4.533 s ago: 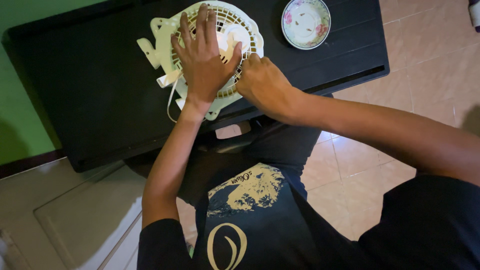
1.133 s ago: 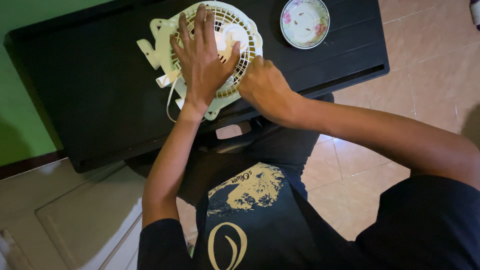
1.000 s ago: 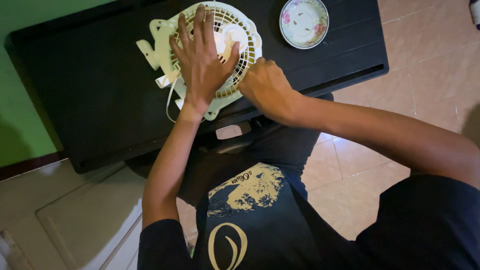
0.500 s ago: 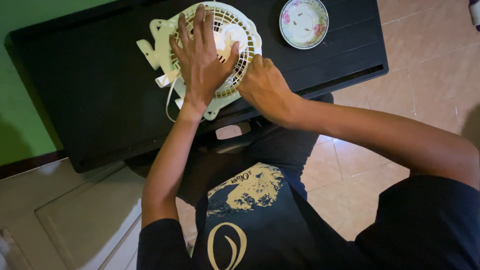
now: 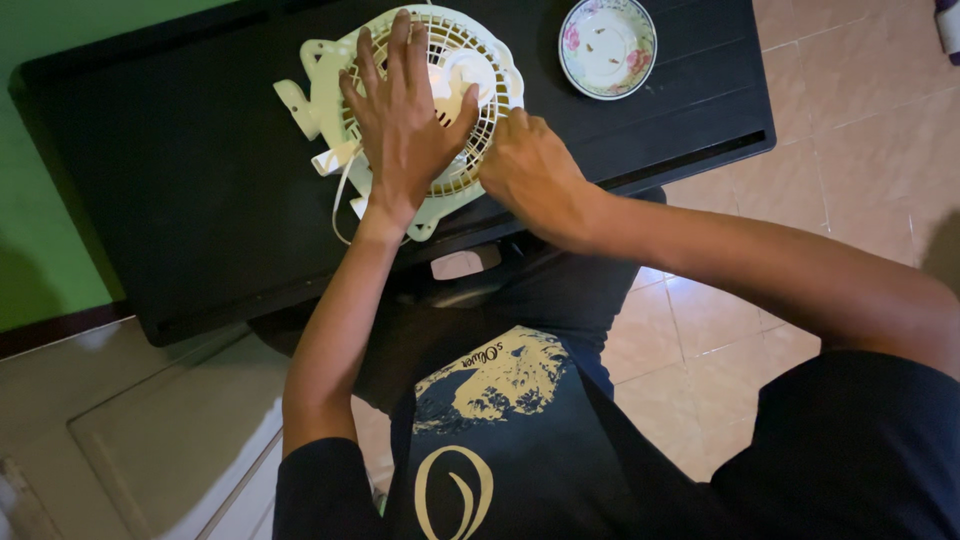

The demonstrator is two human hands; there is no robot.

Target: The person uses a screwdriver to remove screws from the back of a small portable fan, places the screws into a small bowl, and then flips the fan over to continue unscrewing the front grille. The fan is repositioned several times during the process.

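Note:
A cream plastic fan housing with a round grille (image 5: pixel 470 60) lies flat on a black table (image 5: pixel 180 190). My left hand (image 5: pixel 405 125) is spread flat on the grille, fingers apart, pressing it down. My right hand (image 5: pixel 530 170) is curled at the grille's near right edge, fingertips tucked against the rim; what they pinch is hidden. A thin pale cord (image 5: pixel 340 205) loops off the housing's left side toward the table's front.
A small white bowl with pink flower print (image 5: pixel 607 45) stands on the table to the right of the fan, with tiny bits inside. The table's front edge runs just past my wrists. Tiled floor lies right, a green wall left.
Almost nothing differs. My left hand stays flat on the grille and my right hand shifts only slightly at the same spot on the rim.

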